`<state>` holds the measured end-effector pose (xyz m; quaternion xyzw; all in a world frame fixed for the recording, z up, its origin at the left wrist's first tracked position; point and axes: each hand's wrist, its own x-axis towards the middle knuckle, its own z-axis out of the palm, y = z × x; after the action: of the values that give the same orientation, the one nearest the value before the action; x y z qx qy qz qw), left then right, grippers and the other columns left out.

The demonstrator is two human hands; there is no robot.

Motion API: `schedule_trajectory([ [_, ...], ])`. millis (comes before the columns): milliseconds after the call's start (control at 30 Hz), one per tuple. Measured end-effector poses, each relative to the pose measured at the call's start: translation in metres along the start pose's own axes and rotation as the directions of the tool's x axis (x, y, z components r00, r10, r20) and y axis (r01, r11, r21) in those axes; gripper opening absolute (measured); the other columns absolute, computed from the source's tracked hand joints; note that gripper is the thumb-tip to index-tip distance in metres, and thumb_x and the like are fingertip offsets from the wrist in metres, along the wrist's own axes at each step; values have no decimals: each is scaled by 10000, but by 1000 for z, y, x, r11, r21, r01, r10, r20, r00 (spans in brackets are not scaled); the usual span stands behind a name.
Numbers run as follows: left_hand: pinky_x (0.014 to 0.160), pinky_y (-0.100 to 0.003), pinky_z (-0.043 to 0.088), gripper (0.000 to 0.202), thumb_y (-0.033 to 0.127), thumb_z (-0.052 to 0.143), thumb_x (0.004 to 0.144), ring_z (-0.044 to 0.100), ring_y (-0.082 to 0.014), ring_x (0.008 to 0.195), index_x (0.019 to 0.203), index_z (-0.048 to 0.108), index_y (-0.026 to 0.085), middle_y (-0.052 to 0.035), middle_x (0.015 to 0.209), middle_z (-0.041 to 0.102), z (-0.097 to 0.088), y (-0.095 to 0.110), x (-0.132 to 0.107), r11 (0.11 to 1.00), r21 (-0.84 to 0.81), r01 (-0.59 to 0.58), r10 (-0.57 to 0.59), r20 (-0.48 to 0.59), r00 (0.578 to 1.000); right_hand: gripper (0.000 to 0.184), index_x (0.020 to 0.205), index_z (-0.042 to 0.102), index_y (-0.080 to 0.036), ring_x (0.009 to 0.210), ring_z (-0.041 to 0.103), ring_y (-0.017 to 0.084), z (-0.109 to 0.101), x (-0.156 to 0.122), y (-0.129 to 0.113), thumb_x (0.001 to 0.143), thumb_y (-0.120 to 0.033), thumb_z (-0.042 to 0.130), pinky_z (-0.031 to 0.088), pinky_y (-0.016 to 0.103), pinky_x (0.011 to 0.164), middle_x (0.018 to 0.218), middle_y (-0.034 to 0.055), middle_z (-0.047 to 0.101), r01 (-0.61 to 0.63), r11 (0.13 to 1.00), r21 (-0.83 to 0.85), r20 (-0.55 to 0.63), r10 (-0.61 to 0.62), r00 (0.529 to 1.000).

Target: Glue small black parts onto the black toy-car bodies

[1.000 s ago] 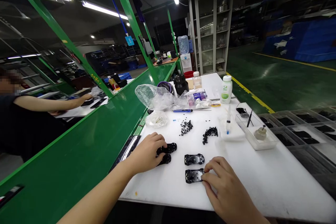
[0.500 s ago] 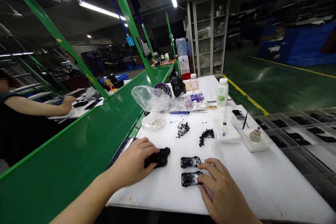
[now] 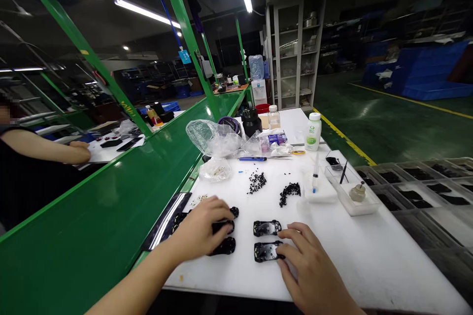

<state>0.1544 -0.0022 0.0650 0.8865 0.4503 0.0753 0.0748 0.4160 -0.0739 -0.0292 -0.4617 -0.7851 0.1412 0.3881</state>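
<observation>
Two black toy car bodies with greyish insides, an upper one (image 3: 266, 228) and a lower one (image 3: 264, 251), lie side by side on the white worktop. My right hand (image 3: 310, 266) rests by their right ends, fingers curved and apart, fingertips touching or nearly touching them. On the left, several more black toy car bodies (image 3: 226, 246) lie in a close group. My left hand (image 3: 207, 226) is over this group, thumb and fingers closed round the middle one; the palm hides much of it. Small black parts lie in a loose pile (image 3: 257, 182) and a curved pile (image 3: 289, 192) beyond.
Behind the piles are a blue pen-like tool (image 3: 253, 159), clear plastic bags (image 3: 216, 170) and a white bottle (image 3: 313, 133). A syringe (image 3: 315, 177) and clear tray (image 3: 360, 206) stand right. A green partition (image 3: 111, 192) borders the left; a co-worker's arm (image 3: 48, 147) is beyond.
My left hand has shifted slightly right and towards me, and more of the left car bodies now show around it. My right hand has hardly moved.
</observation>
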Motion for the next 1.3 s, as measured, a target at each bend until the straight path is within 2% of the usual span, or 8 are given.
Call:
schedule_trajectory([
  [100, 874, -394, 469, 226, 209, 516, 850, 597, -258, 957, 938, 724, 215, -71, 977, 715, 5, -18, 44, 995, 28, 94, -93, -41, 995, 188, 931, 655, -238, 1176, 449, 279, -1, 0, -1, 832, -109, 562, 463, 480, 980, 1104, 44, 625, -18, 1000, 12, 6, 18, 1000],
  [233, 840, -362, 497, 209, 198, 562, 787, 635, -251, 910, 881, 747, 219, -52, 918, 742, 24, -37, 84, 995, 24, 95, -95, 1, 995, 179, 925, 647, -226, 1177, 440, 274, -2, 0, -2, 844, -103, 547, 450, 466, 978, 1113, 50, 607, -28, 999, 31, 20, 27, 999],
  [500, 775, -326, 512, 161, 247, 566, 870, 642, -179, 825, 829, 705, 175, -48, 899, 711, 45, -37, 95, 996, 32, 89, -90, 44, 995, 164, 872, 636, -215, 1059, 480, 234, -5, 4, -6, 837, -81, 547, 457, 423, 928, 979, 38, 597, -2, 999, 49, 59, -1, 998],
  [667, 754, -336, 489, 140, 194, 560, 863, 636, -201, 822, 774, 666, 170, -65, 846, 699, 32, -27, 98, 994, 91, 58, -61, 35, 998, 184, 882, 634, -214, 1048, 482, 234, -9, 4, -9, 832, -64, 539, 461, 416, 904, 986, 41, 595, -2, 998, 60, 88, -4, 996],
  [800, 708, -321, 464, 144, 159, 532, 807, 630, -208, 744, 799, 670, 198, -52, 796, 697, 2, -6, 75, 994, 106, 21, -23, 8, 1000, 178, 908, 640, -215, 1060, 476, 241, -11, 3, -10, 836, -80, 549, 450, 427, 914, 1031, 47, 590, -5, 998, 55, 80, 1, 997],
  [967, 598, -239, 464, 142, 162, 512, 795, 603, -146, 633, 737, 628, 219, 9, 721, 677, -17, 23, 11, 994, -37, 99, -99, 8, 995, 150, 873, 629, -216, 1001, 486, 230, -11, 3, -8, 836, -90, 556, 456, 404, 850, 999, 36, 578, -26, 999, 26, 104, 23, 994],
  [1133, 511, -190, 485, 146, 300, 562, 865, 640, -147, 667, 866, 696, 243, 8, 802, 722, 3, 35, -48, 955, -202, 217, -242, -106, 964, 200, 876, 626, -221, 926, 492, 220, -8, 3, -6, 827, -53, 529, 457, 388, 782, 925, 29, 575, -26, 999, 38, 103, 22, 994],
  [1300, 731, -259, 569, 232, 342, 500, 935, 690, -192, 839, 950, 716, 259, -24, 944, 742, 37, 36, -51, 945, -254, 207, -268, -233, 935, 218, 963, 627, -194, 859, 521, 196, -14, 2, -6, 856, -58, 493, 481, 346, 720, 886, 56, 541, 48, 985, 166, -143, -24, 989],
])
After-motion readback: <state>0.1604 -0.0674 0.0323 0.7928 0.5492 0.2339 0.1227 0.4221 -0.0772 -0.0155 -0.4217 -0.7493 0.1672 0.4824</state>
